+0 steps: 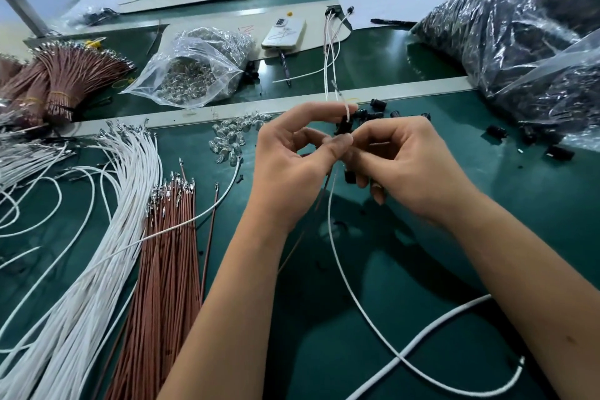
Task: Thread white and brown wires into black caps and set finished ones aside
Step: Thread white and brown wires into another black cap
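- Your left hand (289, 153) pinches the black cap (344, 125) between thumb and forefinger, up off the mat (422, 269) at the centre of the bench.
- Your right hand (406, 166) closes its fingertips on the same cap from the right; a second cap (350, 177) looks tucked under its curled fingers.
- The white wire (347, 289) hangs from the cap toward you and loops near right; its tip shows above the cap. The brown wire (311, 221) hangs just left of it.
- Whether both terminals are fully seated is hidden by your fingers, so check by feel.
- Keep the cap steady with the left hand and feed with the right, pushing straight along the cap's bore; a tilted push probably bends the terminal.
- Tug each wire lightly afterwards.
- Finished ones (331, 36) lie far centre; lay this one there.
- Spare caps (376, 105) sit just beyond your hands, white wires (107, 221) and brown wires (168, 253) near left.
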{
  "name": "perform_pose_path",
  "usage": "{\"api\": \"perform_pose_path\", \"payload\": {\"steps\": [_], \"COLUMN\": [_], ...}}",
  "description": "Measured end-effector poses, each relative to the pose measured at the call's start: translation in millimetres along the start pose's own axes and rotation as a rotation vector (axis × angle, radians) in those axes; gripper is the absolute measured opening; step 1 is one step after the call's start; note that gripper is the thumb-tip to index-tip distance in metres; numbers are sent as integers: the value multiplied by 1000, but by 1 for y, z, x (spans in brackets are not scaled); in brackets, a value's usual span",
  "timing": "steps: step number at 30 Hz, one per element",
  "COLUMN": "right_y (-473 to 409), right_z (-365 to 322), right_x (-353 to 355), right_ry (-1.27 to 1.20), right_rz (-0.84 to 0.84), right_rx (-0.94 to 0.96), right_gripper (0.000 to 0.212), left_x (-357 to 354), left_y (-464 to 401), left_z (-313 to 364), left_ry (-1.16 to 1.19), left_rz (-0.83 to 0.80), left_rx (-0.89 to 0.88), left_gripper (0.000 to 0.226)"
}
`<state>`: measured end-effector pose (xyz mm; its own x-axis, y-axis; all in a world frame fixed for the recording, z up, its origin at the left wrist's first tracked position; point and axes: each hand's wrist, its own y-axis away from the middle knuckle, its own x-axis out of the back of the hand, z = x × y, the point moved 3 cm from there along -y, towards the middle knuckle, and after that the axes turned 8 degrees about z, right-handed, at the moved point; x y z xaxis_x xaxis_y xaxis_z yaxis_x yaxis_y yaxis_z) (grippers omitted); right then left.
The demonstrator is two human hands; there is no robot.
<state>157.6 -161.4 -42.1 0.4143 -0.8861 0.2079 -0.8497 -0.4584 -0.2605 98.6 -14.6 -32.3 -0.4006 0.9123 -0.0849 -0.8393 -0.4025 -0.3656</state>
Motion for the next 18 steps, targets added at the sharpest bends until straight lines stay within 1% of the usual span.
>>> {"api": "perform_pose_path", "payload": {"steps": [4,6,8,12,14,18], "right_y": [1,2,2,1,2,3], "right_z": [0,2,5,1,-2,-7], "right_x": [-3,-7,-7,-5,-5,-3], "right_ry": [113,148,147,139,105,5], "right_rz": [-46,-90,-99,-40,10,125], "right_rx": [32,18,8,80,106,144], "right_gripper": [19,20,19,16,11,10], "left_x": [-1,1,3,1,0,1], "left_y": [0,0,1,1,1,1], "left_z": [1,0,0,3,5,4], "left_ry": [11,60,93,140,166,211], "left_rz": [-15,-6,1,-4,-10,-25], "left_rx": [-14,1,5,-7,-16,-5], "left_gripper": [49,52,53,54,51,46]}}
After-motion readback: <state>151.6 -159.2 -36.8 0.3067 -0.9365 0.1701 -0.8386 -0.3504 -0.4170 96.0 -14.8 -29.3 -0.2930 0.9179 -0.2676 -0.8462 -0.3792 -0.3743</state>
